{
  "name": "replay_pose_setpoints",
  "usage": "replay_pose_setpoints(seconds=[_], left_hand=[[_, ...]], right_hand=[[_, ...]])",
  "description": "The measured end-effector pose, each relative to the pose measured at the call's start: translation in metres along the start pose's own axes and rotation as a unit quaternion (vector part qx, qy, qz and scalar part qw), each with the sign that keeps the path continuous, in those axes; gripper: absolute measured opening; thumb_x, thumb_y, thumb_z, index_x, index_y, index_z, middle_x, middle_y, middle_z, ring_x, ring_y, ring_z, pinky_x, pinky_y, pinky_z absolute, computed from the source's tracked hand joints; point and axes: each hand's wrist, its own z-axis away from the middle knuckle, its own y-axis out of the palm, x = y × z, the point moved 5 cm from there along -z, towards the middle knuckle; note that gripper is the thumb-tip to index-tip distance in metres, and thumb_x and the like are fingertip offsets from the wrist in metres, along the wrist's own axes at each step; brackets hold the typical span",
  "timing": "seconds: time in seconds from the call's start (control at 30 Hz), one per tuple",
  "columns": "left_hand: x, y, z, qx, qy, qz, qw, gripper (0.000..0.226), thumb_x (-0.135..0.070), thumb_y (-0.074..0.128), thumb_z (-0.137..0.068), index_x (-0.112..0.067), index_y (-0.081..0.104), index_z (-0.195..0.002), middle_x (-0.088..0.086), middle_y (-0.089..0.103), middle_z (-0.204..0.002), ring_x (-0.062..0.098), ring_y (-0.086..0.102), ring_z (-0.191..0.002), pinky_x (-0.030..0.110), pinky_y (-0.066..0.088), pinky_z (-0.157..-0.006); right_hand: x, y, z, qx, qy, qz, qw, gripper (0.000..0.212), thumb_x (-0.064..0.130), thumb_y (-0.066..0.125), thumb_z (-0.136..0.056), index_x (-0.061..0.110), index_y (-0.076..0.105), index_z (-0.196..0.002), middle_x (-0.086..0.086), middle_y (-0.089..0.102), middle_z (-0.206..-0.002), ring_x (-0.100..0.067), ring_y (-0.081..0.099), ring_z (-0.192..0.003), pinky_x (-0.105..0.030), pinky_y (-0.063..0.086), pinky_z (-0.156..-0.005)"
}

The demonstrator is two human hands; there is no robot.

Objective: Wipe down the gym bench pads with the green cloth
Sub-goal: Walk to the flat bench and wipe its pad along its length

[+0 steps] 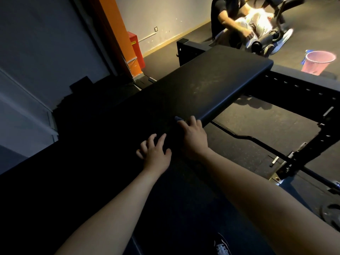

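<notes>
Left hand and right hand rest fingers apart on the pad; no cloth shows, risking mere smearing.

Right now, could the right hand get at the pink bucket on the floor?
Probably not. The right hand rests at the side edge of the bench pad; the pink bucket stands on the floor past the pad's far end, behind the black frame rail.
</notes>
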Motion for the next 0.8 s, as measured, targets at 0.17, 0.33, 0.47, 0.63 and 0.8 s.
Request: replay_pose_setpoints(seconds=[0.17, 0.33, 0.47, 0.63, 0.8], left_hand=[[0.002, 0.01, -0.006, 0.005, -0.001, -0.007, 1.0, 0.059, -0.048, 0.046, -0.098, -0.048, 0.022, -0.151, -0.007, 0.013, -0.159, 0.026, 0.009, -0.143, 0.05, 0.01, -0.116], [-0.003, 0.012, -0.008, -0.002, -0.028, -0.019, 0.999, 0.059, -0.047, 0.045, -0.097, -0.049, 0.02, -0.151, -0.007, 0.013, -0.159, 0.026, 0.01, -0.143, 0.051, 0.007, -0.116], [-0.002, 0.011, -0.009, -0.013, -0.046, -0.02, 0.999, 0.058, -0.049, 0.044, -0.097, -0.05, 0.023, -0.15, -0.008, 0.015, -0.159, 0.026, 0.012, -0.143, 0.05, 0.009, -0.115], [-0.005, 0.012, -0.008, -0.023, -0.054, -0.046, 0.997, 0.057, -0.049, 0.043, -0.097, -0.048, 0.022, -0.151, -0.008, 0.014, -0.16, 0.024, 0.012, -0.144, 0.047, 0.01, -0.116], [-0.003, 0.015, -0.009, -0.016, -0.052, -0.019, 0.998, 0.058, -0.048, 0.043, -0.095, -0.052, 0.021, -0.149, -0.011, 0.015, -0.158, 0.023, 0.012, -0.141, 0.048, 0.007, -0.114]], right_hand=[[-0.063, -0.01, -0.025, 0.007, 0.123, -0.081, 0.989, 0.055, 0.024, 0.049, -0.097, 0.034, 0.031, -0.147, -0.007, 0.03, -0.137, -0.029, 0.038, -0.117, -0.044, 0.048, -0.096], [-0.031, 0.006, -0.008, -0.033, 0.142, -0.22, 0.965, 0.049, 0.021, 0.049, -0.097, 0.027, 0.038, -0.145, -0.001, 0.033, -0.127, -0.015, 0.037, -0.111, -0.036, 0.044, -0.098], [0.007, 0.021, 0.026, 0.0, 0.052, -0.279, 0.959, 0.047, 0.016, 0.055, -0.096, 0.022, 0.046, -0.142, -0.002, 0.039, -0.126, -0.016, 0.046, -0.112, -0.036, 0.046, -0.101], [0.017, 0.015, 0.041, 0.02, -0.116, -0.174, 0.978, 0.054, 0.03, 0.054, -0.093, 0.027, 0.041, -0.144, -0.005, 0.042, -0.128, -0.02, 0.047, -0.112, -0.034, 0.051, -0.09], [-0.045, 0.007, 0.015, -0.032, -0.014, -0.075, 0.997, 0.059, 0.028, 0.058, -0.091, 0.038, 0.037, -0.145, -0.009, 0.03, -0.14, -0.031, 0.028, -0.133, -0.043, 0.038, -0.107]])
